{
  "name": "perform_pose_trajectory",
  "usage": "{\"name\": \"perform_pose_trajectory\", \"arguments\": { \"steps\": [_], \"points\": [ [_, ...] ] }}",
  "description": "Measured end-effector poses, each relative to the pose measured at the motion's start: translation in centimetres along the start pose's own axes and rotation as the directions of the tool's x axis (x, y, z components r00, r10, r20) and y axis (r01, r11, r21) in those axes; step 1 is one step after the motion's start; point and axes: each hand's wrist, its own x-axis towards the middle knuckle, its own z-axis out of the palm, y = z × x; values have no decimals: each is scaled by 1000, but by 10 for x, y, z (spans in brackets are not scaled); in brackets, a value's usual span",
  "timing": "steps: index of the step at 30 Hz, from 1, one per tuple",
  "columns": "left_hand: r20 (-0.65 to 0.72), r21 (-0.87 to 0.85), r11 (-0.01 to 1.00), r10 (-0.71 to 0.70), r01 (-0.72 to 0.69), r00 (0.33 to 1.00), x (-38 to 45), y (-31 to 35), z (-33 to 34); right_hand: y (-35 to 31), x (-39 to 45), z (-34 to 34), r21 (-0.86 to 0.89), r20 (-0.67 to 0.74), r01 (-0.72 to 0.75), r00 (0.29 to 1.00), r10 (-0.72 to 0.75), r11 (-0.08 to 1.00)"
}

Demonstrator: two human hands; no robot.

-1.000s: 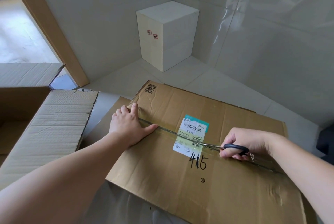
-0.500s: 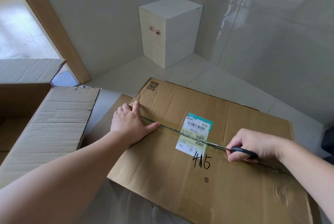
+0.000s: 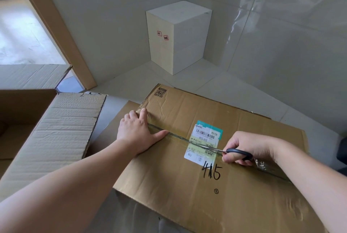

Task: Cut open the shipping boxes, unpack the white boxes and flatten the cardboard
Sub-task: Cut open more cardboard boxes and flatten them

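Cardboard fills most of what we see: a sealed shipping box (image 3: 187,185) lies flat-topped in front of us on the pale tiled floor (image 3: 225,90), its two top flaps meeting along a taped seam (image 3: 176,138) that runs from left to right. Our left hand (image 3: 136,131) lies flat on the lid at the seam's left end, fingers straight, thumb stretched out along the tape. Our right hand (image 3: 247,148) curls round the black handles of a pair of scissors (image 3: 232,152), whose blades point left along the seam and reach onto the white and teal shipping label (image 3: 204,143). Whether the blades are parted or closed we cannot tell. Just below the label we read "415" in black marker, and a QR code is printed near the lid's far left corner.

To our left stands an open shipping box (image 3: 56,129), its ribbed flaps spread outward, well apart from the sealed one. In the far corner of the room, against the tiled walls, we see a stack of white boxes (image 3: 178,39) with two small red stickers on its left face. A wooden door frame (image 3: 56,30) slants along the upper left.
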Motion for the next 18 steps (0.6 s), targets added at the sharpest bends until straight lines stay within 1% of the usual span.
{"name": "perform_pose_trajectory", "arguments": {
  "steps": [5,13,15,18],
  "points": [
    [-3,15,1000,7,-7,1000,0,-1,1,-4,7,3,21,16,16,1000,-16,1000],
    [-12,-14,1000,21,-21,1000,0,-5,1,-15,18,6,23,15,31,999,-31,999],
    [-13,-37,999,23,-24,1000,0,-5,1,-24,26,9,-19,0,41,999,-41,999],
    [11,-122,992,18,-17,1000,-1,-9,0,-41,38,15,-44,-26,51,998,-52,998]
  ]
}}
